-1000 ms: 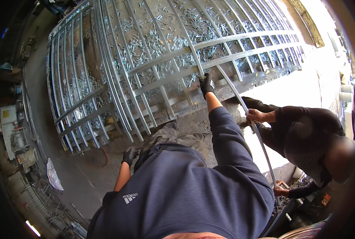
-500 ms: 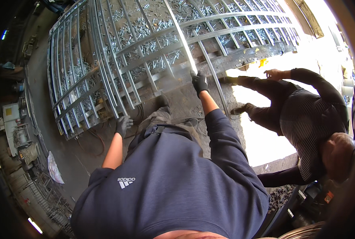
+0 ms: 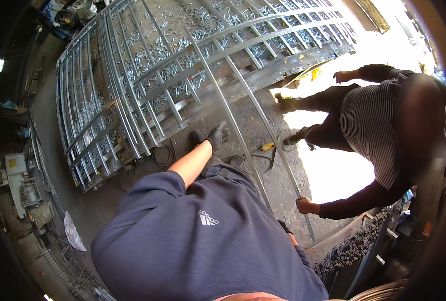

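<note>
Left hand (image 3: 216, 135): black glove, reaching out over the floor — grip state unclear.
Right hand (image 3: 283, 227): mostly hidden — cannot tell.
Steel bar (image 3: 233, 125): long, just right of the left hand.
Co-worker's hand (image 3: 305, 205): closed around a second bar (image 3: 263, 118).

Right hand (image 3: 283, 227) mostly hidden behind the navy sweatshirt (image 3: 203, 241); only a bit of dark glove shows, grip can't be told. Left hand (image 3: 216, 135) gloved, fingers blurred, so whether it touches the long metal bar (image 3: 233, 125) is unclear. Bar's lower end vanishes behind the torso. Co-worker's head area blurred (upper right, near rim). Small scattered metal bits on the gate frame (image 3: 148, 65) too tiny to ID.
</note>
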`<action>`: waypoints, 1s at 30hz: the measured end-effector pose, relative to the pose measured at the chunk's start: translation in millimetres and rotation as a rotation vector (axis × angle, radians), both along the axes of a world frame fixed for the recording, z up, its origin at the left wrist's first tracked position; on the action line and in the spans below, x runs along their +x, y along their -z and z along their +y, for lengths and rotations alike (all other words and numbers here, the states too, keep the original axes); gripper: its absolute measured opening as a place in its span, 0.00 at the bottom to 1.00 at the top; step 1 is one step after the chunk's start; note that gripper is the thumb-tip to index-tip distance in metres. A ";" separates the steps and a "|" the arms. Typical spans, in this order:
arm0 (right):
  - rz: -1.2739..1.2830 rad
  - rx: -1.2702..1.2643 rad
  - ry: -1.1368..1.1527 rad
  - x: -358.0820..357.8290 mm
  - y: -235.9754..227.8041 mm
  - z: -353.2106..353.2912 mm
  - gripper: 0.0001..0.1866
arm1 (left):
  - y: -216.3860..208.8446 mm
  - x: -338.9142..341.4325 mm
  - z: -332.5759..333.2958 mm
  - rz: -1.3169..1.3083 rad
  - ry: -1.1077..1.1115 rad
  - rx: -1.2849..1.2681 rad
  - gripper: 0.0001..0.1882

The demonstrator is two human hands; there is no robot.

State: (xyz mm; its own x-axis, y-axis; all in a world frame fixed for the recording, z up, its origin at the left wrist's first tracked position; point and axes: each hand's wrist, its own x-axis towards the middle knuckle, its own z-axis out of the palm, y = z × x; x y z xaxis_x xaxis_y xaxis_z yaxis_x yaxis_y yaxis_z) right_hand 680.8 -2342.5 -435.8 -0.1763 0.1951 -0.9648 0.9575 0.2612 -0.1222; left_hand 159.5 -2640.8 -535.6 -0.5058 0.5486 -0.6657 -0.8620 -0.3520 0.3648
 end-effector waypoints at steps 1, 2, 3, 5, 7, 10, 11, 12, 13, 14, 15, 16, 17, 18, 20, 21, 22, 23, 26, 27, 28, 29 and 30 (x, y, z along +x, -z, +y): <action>0.116 -0.066 0.108 -8.3 -3.3 -4.2 0.26 | 4.6 -6.1 9.3 -0.011 0.018 0.480 0.19; 0.227 -0.130 0.211 -16.6 -8.0 -7.9 0.25 | 7.3 -8.3 20.9 -0.008 0.018 0.911 0.21; 0.301 -0.143 0.324 -28.4 -3.9 -18.6 0.22 | 7.9 -9.6 31.4 -0.006 0.053 1.189 0.24; 0.323 -0.082 0.393 -44.4 9.3 -36.3 0.21 | 3.0 -9.9 45.9 -0.137 -0.125 0.418 0.26; 0.324 -0.003 0.396 -41.3 18.9 -49.8 0.22 | -5.0 -19.6 51.7 -0.178 -0.206 0.062 0.29; 0.285 0.080 0.347 -10.9 12.1 -55.4 0.22 | -5.8 -45.9 53.3 0.014 -0.130 -0.218 0.30; 0.298 0.081 0.337 -3.6 6.7 -54.2 0.21 | -0.9 -55.3 54.0 0.028 -0.124 -0.243 0.29; 0.326 0.081 0.319 2.3 0.0 -53.1 0.21 | 6.1 -66.6 52.0 0.052 -0.102 -0.286 0.26; 0.358 0.082 0.299 5.2 -6.5 -51.9 0.20 | 14.9 -74.7 49.2 0.026 -0.083 -0.317 0.23; 0.390 0.082 0.278 4.8 -12.5 -50.7 0.20 | 23.9 -83.1 47.1 0.009 -0.058 -0.341 0.21; 0.417 0.083 0.258 2.3 -17.2 -50.1 0.19 | 32.4 -90.0 45.3 0.028 -0.073 -0.341 0.20; 0.443 0.079 0.244 -1.4 -21.2 -49.8 0.19 | 39.3 -95.1 43.3 0.047 -0.089 -0.342 0.18; 0.468 0.078 0.236 -5.5 -24.3 -49.3 0.18 | 43.9 -100.0 42.2 0.067 -0.101 -0.343 0.17; 0.499 0.078 0.227 -8.3 -27.6 -49.1 0.18 | 46.3 -102.4 41.4 0.071 -0.119 -0.363 0.16; 0.563 0.077 0.215 -9.9 -33.2 -48.4 0.16 | 43.5 -105.7 42.5 0.085 -0.162 -0.399 0.14; 0.608 0.078 0.209 -9.7 -35.6 -47.7 0.14 | 38.7 -105.3 42.9 0.088 -0.194 -0.386 0.13; 0.633 0.114 0.212 -8.0 -38.5 -47.3 0.12 | 32.4 -104.0 44.8 0.086 -0.214 -0.427 0.12; 0.604 0.109 0.186 -7.0 -40.7 -45.8 0.12 | 25.2 -102.6 48.5 0.085 -0.236 -0.468 0.12; 0.605 0.200 0.192 -19.3 -32.2 -42.5 0.10 | 0.1 -96.5 48.8 -0.003 -0.196 -0.434 0.11; 0.516 0.131 0.297 -24.3 -28.4 -38.1 0.10 | -7.1 -90.8 47.6 0.003 -0.236 -0.367 0.11; 0.425 0.064 0.398 -34.8 -18.9 -33.8 0.11 | -13.8 -85.2 46.1 0.009 -0.278 -0.298 0.11; 0.492 0.010 0.387 -47.8 -5.3 -31.2 0.12 | -20.0 -76.6 42.9 0.058 -0.253 -0.363 0.12; 0.551 0.001 0.363 -61.0 11.1 -27.7 0.13 | -25.8 -70.4 30.9 0.127 -0.095 -0.407 0.14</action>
State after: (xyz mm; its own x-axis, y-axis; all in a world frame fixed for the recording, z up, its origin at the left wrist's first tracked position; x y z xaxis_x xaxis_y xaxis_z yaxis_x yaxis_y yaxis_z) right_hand 619.8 -2370.2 -446.8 -0.5670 0.3356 -0.7522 0.7825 -0.0660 -0.6192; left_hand 89.1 -2609.9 -509.8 -0.6331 0.2012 -0.7474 -0.7720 -0.2337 0.5911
